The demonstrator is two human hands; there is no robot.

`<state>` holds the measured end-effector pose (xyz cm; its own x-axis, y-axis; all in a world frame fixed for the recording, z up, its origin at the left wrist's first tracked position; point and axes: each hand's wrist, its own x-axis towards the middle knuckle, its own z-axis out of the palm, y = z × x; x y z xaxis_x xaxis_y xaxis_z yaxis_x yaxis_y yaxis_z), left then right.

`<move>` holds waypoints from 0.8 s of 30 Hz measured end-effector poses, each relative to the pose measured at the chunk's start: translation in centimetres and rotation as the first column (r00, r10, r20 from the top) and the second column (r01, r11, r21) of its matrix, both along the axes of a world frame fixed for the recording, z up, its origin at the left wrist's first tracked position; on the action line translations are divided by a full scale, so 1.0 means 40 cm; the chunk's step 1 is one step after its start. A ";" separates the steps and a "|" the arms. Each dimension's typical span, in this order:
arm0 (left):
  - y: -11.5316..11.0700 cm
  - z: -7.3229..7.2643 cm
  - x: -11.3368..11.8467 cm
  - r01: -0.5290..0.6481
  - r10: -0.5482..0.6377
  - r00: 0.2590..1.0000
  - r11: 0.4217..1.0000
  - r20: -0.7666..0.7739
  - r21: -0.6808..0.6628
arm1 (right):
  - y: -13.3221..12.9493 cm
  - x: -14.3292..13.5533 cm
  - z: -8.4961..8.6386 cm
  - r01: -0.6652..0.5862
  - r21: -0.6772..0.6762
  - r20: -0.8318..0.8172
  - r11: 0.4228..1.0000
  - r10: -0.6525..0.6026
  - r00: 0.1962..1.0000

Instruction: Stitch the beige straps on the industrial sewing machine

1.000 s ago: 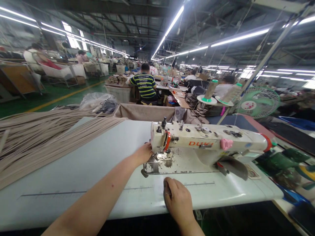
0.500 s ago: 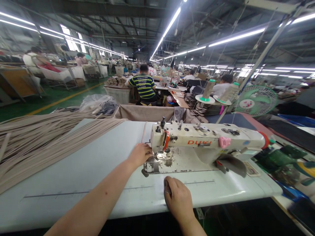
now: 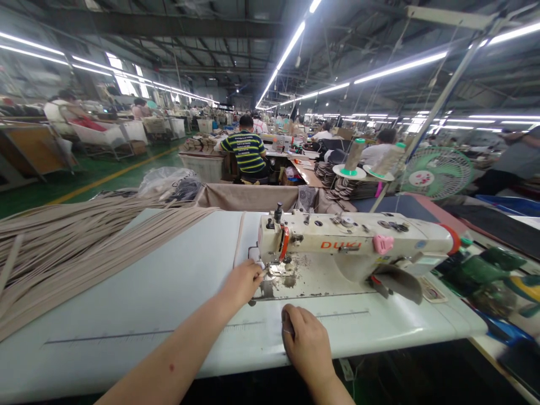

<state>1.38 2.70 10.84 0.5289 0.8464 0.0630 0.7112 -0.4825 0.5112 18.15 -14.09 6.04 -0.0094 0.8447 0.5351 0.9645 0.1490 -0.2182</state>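
Note:
A cream sewing machine [image 3: 358, 242] with orange lettering stands on a white table [image 3: 139, 304]. My left hand [image 3: 242, 284] is at the left of the needle area [image 3: 277, 269], fingers pinched on a thin beige strip [image 3: 238, 236] that curves back past the machine's head. My right hand [image 3: 306, 343] rests knuckles-up on the table's front edge, below the needle plate. Its fingers are curled, and something small and grey shows at the fingertips; what it is cannot be made out.
A big pile of long beige strips [image 3: 63, 253] covers the table's left side. Two thread cones [image 3: 354, 157] and a green fan [image 3: 436, 174] stand behind the machine. A person in a striped shirt [image 3: 247, 152] sits ahead with their back to me. Green clutter [image 3: 493, 275] lies at the right.
My left hand has drawn back from the machine's head towards me, pulling the beige strip into view. My right hand has stayed in place.

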 end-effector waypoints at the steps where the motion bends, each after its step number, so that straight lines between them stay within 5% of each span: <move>1: -0.014 0.004 0.006 -0.016 0.016 1.000 1.000 -0.015 -0.002 | 0.000 0.000 -0.002 -0.001 0.009 0.002 1.000 0.001 1.000; 13: -0.131 0.010 0.072 -0.020 0.010 0.987 0.998 -0.159 -0.062 | -0.017 -0.008 0.006 0.025 -0.022 -0.044 0.999 -0.026 0.999; 19: -0.142 -0.092 0.043 0.110 -0.122 0.974 0.991 -0.189 -0.073 | -0.017 -0.009 -0.005 0.057 -0.041 -0.132 0.998 -0.062 0.989; 24: -0.113 -0.180 0.003 0.266 -0.260 0.955 0.964 -0.143 0.024 | -0.021 0.024 -0.009 -0.036 0.015 -0.331 0.999 0.039 0.943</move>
<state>1.52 -1.80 3.63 0.7385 0.6742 0.0074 0.6179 -0.6812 0.3926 19.10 -14.93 5.70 0.1378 0.8427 0.5205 0.8319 0.1868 -0.5226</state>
